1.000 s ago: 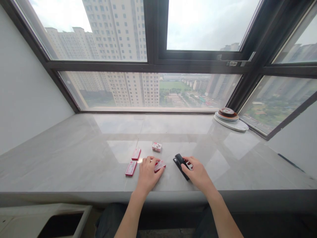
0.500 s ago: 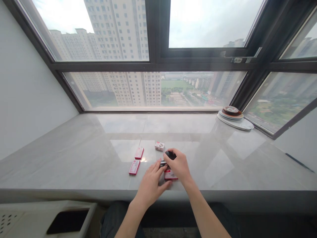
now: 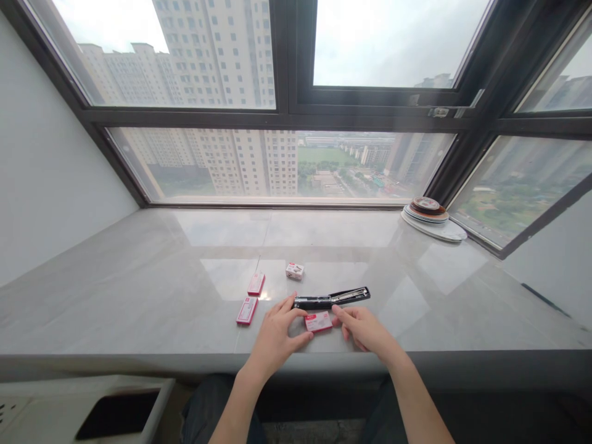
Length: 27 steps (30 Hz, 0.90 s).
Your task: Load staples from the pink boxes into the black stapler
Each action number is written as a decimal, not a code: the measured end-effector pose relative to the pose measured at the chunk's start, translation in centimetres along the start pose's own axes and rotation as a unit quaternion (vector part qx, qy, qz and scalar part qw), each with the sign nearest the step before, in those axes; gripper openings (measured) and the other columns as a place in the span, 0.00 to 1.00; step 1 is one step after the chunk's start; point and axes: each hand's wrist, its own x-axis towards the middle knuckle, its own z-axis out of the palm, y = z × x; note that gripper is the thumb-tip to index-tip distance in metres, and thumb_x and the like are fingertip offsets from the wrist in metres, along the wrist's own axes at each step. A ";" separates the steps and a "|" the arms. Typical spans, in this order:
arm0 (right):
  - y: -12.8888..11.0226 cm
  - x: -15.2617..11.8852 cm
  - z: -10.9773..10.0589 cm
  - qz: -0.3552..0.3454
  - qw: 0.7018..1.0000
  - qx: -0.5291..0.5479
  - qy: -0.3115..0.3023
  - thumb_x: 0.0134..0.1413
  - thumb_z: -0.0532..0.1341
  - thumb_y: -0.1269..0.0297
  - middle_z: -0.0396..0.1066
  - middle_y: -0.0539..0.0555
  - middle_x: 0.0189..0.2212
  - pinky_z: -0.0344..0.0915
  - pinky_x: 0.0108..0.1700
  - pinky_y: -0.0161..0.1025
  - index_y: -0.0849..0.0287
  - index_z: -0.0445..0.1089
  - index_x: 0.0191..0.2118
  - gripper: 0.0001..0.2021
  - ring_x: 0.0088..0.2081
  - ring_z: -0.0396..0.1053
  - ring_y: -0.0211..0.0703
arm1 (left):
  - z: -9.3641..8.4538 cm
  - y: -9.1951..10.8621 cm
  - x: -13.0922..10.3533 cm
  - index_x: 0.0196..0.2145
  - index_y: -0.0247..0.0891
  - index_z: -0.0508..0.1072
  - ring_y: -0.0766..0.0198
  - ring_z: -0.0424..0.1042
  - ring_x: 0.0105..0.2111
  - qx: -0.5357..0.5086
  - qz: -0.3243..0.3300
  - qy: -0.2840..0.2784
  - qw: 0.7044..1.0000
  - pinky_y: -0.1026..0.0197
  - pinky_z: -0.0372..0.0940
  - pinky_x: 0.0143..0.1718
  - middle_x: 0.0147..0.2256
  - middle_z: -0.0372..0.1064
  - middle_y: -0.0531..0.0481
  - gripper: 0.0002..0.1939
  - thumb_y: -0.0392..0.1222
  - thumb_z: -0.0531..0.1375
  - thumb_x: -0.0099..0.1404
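A black stapler (image 3: 313, 302) lies folded wide open on the pale sill, its hinged arm (image 3: 354, 295) stretching to the right. My left hand (image 3: 277, 333) has its fingers around the stapler's left end, with the thumb lower down by a red-and-white staple box (image 3: 318, 321). That box lies just in front of the stapler, between my hands. To its right is my right hand (image 3: 363, 327), index finger reaching out to the stapler's middle by the box corner. Its other fingers are loosely bent and hold nothing I can see.
Two flat pink-and-white boxes, one farther off (image 3: 256, 284) and one nearer (image 3: 247, 310), lie left of my hands. A small white-and-red box (image 3: 295, 271) stands behind the stapler. Stacked round plates or lids (image 3: 435, 229) sit in the far right corner, against the window frame (image 3: 287, 118).
The stapler has been unfolded, its arm now lying out to the right. My right hand has come off it and moved right and nearer. The staple box shows more fully.
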 end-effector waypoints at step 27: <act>-5.0 1.7 8.9 -0.141 0.965 -0.129 0.181 0.60 0.59 0.52 0.73 0.51 0.20 0.59 0.31 0.37 0.56 0.75 0.35 0.14 0.27 0.71 0.44 | -0.5 -0.5 -0.6 0.51 0.51 0.76 0.51 0.60 0.65 -0.024 -0.005 0.015 1.000 0.47 0.60 0.65 0.66 0.60 0.52 0.19 0.43 0.67 0.61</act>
